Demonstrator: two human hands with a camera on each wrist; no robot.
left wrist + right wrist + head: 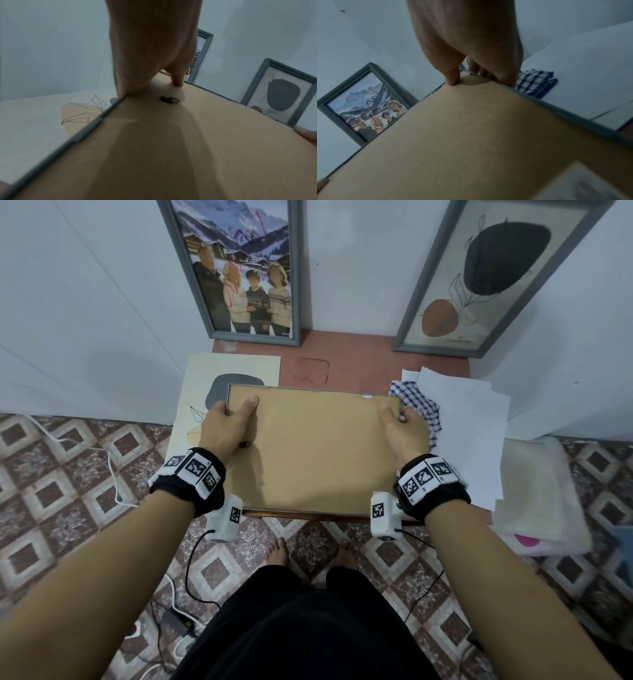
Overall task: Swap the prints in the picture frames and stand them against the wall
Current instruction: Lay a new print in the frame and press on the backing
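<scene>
White walls meet over a small reddish table [359, 361], seen from the head camera, with patterned floor tiles below. Two grey frames already lean upright against the wall: a family snow photo frame [239, 268] on the left and an abstract dark-shape print frame [493, 275] on the right. A third frame [313, 450] lies face down over the table, brown backing board uppermost. The left hand [227, 428] grips its far left corner, thumb on the board and fingers curled under the edge. The right hand [402, 428] grips the far right corner the same way. A loose botanical print [205, 392] lies beneath the frame's left side; a blue checked cloth [419, 405] and white paper sheets [476, 422] lie to the right.

From the left wrist, the thumb [177, 79] presses the board near a small black hanger ring [169, 99], and the loose print's leaf drawing shows beside the frame edge.

From the right wrist, the thumb [453, 77] presses the board while the fingers wrap the rim next to the cloth.

Judging progress: two frames look finished; this one seems closed but is not yet stood up, and the loose print remains out.

Small writing under the abstract print is too tiny to read; no brand shows.
</scene>
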